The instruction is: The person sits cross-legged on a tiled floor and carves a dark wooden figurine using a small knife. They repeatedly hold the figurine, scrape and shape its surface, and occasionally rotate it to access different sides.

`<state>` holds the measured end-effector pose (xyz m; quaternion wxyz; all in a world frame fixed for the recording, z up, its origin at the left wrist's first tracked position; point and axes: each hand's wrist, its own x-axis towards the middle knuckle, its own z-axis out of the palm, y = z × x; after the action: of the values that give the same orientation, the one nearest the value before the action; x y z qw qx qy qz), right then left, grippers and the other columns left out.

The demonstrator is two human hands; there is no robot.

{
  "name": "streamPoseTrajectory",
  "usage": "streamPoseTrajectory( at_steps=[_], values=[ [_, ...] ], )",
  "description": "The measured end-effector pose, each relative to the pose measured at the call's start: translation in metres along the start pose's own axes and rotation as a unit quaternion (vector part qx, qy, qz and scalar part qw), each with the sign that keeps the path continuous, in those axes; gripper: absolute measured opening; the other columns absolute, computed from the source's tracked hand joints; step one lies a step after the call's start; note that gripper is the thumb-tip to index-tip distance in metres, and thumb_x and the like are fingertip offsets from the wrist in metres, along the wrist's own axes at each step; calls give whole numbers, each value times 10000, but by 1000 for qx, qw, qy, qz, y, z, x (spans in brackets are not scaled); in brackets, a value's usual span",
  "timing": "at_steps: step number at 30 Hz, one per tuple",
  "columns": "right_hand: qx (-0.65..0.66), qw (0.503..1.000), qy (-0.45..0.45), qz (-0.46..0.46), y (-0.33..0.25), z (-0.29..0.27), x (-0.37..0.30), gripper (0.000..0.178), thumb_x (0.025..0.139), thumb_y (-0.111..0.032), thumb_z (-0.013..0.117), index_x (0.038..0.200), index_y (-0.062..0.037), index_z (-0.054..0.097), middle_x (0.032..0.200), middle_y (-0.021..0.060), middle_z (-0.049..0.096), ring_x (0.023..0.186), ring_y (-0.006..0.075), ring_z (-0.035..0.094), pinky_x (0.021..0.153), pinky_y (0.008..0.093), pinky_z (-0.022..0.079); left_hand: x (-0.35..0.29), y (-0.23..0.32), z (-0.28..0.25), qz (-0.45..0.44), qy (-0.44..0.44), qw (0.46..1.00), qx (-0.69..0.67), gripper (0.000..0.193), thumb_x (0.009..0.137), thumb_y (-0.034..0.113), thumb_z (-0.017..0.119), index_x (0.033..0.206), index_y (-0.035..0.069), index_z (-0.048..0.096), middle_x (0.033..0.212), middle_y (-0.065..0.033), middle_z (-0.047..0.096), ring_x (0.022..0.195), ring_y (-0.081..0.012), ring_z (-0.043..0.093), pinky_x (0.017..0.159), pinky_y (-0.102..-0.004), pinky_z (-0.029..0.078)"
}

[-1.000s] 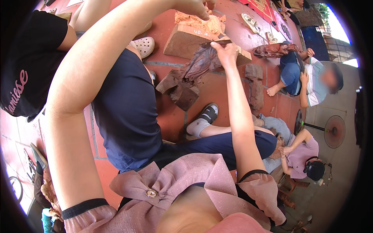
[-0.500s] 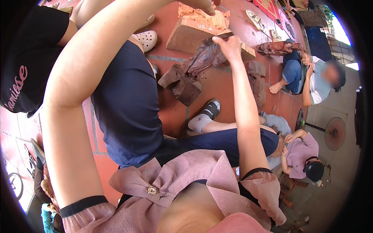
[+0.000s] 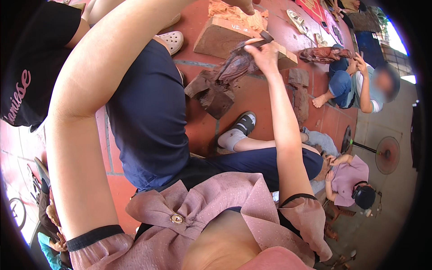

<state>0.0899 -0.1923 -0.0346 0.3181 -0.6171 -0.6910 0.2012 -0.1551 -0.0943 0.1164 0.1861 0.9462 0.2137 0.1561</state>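
Observation:
A dark reddish-brown carved wooden figure (image 3: 235,68) leans at a slant in front of me, on a rough block-like base (image 3: 211,96). My right hand (image 3: 264,56) is closed around a dark, flat, bent strip (image 3: 266,38) that looks like sandpaper. The strip lies at the figure's upper end, and the fingers are close against the carving. My left arm reaches up and across. Only part of my left hand (image 3: 245,5) shows at the top edge, with fingers apart and nothing visible in them; the rest is cut off.
Behind the figure stands a pale wooden block (image 3: 220,38) with an orange carving (image 3: 240,15) on it. Another reddish carving (image 3: 325,55) lies by a seated co-worker (image 3: 366,85). A second co-worker (image 3: 351,180) sits near a fan (image 3: 388,155). Someone in black (image 3: 40,63) is close at left.
My right hand has shifted slightly, and more of the dark strip now sticks up above it. The seated co-worker at right has raised their hands. My left hand has moved slightly up.

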Motion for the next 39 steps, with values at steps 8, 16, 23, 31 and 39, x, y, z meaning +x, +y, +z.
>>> streamPoseTrajectory(
  at_steps=[8,16,23,31,39],
  values=[
    [10,995,-99,-11,-6,8,3,138,731,-127,713,854,-65,709,724,52,686,659,116,637,620,269,494,-1,-11,3,-2,-6,1000,-21,380,692,221,707,1004,7,663,1022,-189,631,944,-315,607,811,-382,485],
    [-16,993,-120,9,-20,6,-1,139,739,-127,701,868,-76,714,773,51,702,701,112,650,670,259,510,0,-4,2,-14,-19,999,-30,389,691,215,703,1021,14,660,999,-182,639,940,-318,609,817,-385,480],
    [-4,991,-127,-45,-26,13,4,137,748,-126,700,874,-72,702,750,22,678,700,81,622,672,243,494,-2,-10,1,35,1,999,-4,400,698,213,704,1037,6,653,977,-181,657,914,-303,624,800,-377,488],
    [-55,990,-117,54,-19,14,7,144,735,-102,706,878,-88,720,720,32,690,663,101,645,638,265,522,-11,0,-11,-7,-32,999,-37,396,707,217,710,1039,10,651,982,-180,657,904,-299,624,785,-370,488],
    [130,979,-107,113,-15,6,2,95,775,-61,681,868,-67,698,712,23,665,598,62,597,534,191,475,-6,-3,-7,11,-15,999,-42,397,717,218,709,1055,18,647,1003,-169,656,918,-294,620,785,-369,488]
  ],
)
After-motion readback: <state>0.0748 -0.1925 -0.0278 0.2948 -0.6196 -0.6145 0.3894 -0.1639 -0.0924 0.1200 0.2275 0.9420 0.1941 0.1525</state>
